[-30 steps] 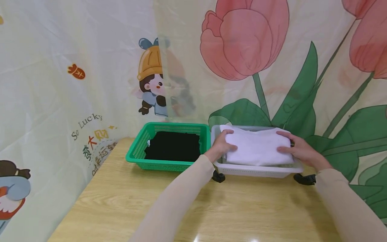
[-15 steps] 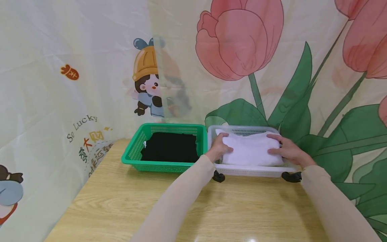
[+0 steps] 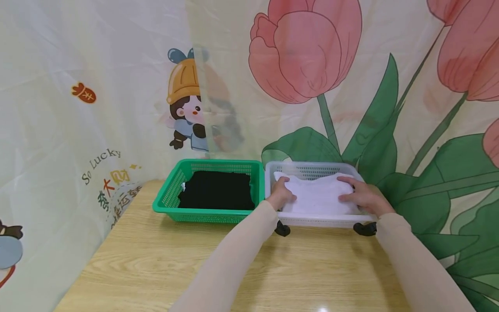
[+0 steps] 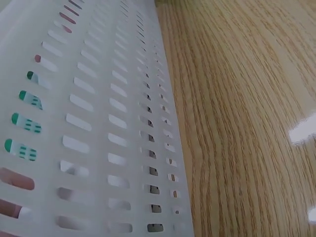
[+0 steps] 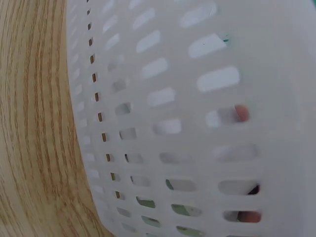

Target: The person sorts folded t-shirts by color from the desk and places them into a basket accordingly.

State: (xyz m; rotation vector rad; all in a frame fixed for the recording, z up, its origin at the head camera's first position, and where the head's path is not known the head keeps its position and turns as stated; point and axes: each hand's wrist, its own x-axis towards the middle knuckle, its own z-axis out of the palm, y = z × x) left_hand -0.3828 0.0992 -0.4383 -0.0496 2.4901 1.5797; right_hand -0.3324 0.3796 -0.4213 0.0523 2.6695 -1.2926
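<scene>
A folded white cloth lies inside a white slotted plastic basket, in the right half of the head view. My left hand grips its left end, thumb on the front face. On the opposite end my right hand holds it, with thumb and fingers spread over the side. The cloth's lower part is hidden behind the basket's front wall. Both wrist views look at the outside of that wall: the left wrist view has the slotted side beside the wood, and skin shows through slots in the right wrist view's basket.
A green basket stands right beside the white one, on its left. In it lies folded black fabric with a small white tag. Both baskets sit at the back of a wooden table, against a printed curtain.
Both hands have lowered the white cloth deeper into the white basket, so more of its back wall shows. The head view has turned slightly to the right.
</scene>
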